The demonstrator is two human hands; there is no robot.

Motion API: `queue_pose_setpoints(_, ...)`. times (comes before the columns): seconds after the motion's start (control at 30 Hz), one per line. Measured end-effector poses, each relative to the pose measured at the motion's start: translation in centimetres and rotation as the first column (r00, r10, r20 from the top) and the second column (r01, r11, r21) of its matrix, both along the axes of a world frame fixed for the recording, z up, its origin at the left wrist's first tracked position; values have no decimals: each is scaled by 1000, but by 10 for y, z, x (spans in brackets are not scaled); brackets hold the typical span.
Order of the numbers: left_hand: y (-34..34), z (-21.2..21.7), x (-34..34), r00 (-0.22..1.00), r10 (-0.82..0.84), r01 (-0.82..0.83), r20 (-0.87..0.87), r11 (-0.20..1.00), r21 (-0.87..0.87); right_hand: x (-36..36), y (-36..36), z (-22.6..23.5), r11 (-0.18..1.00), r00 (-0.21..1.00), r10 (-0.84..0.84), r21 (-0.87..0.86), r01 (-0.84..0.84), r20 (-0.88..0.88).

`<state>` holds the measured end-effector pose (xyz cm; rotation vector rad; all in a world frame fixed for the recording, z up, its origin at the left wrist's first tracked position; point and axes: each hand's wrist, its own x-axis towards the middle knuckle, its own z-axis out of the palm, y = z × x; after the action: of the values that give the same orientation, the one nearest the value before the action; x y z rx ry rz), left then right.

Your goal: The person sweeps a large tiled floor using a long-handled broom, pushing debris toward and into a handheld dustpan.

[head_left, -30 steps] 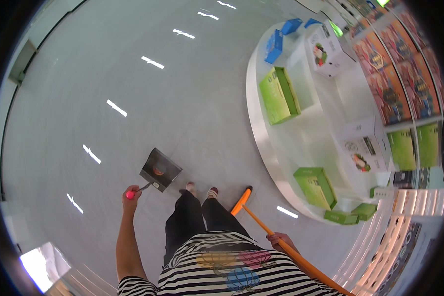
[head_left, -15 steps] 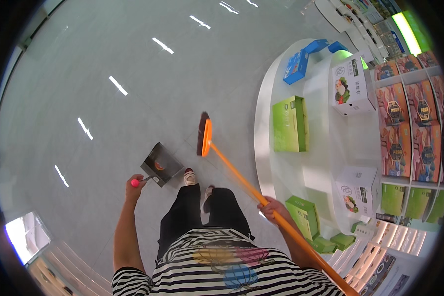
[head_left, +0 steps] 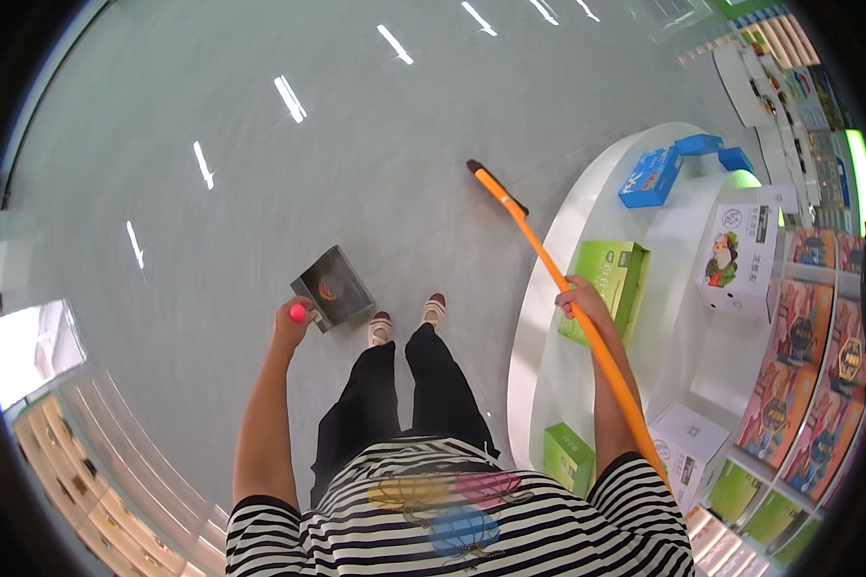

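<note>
My left hand is closed round the handle of a dark dustpan, its pink end showing beside my fingers. The grey dustpan is at floor level, just ahead of my left foot; a small orange-brown thing shows inside it, too small to name. My right hand grips the orange pole of a broom. Its dark-bristled head is out on the floor ahead and to the right, close to the white display stand. The pole runs back past my right forearm.
A tiered, curved white display stand rises on my right. It carries green boxes, blue boxes and white cartons. Shelves of reddish patterned boxes stand beyond. Grey glossy floor stretches ahead and left, with bright reflections.
My right hand and the broom have moved forward and right, its head swinging away from the dustpan. My right foot has stepped forward. The view has shifted, and the dustpan remains in my left hand.
</note>
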<state>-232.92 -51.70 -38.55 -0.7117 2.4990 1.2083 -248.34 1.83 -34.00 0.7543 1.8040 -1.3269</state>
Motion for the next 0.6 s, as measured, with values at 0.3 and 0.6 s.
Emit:
queue_pose_setpoints(0.3, -3, -6, 12, 998, 58, -58, -11, 998, 36, 155, -104, 16, 768, 841, 89, -574, 283, 534)
queue_pose_setpoints(0.6, -36, 16, 50, 997, 10, -13, 79, 999, 41, 109, -74, 88, 878, 946, 242, -464, -117, 218)
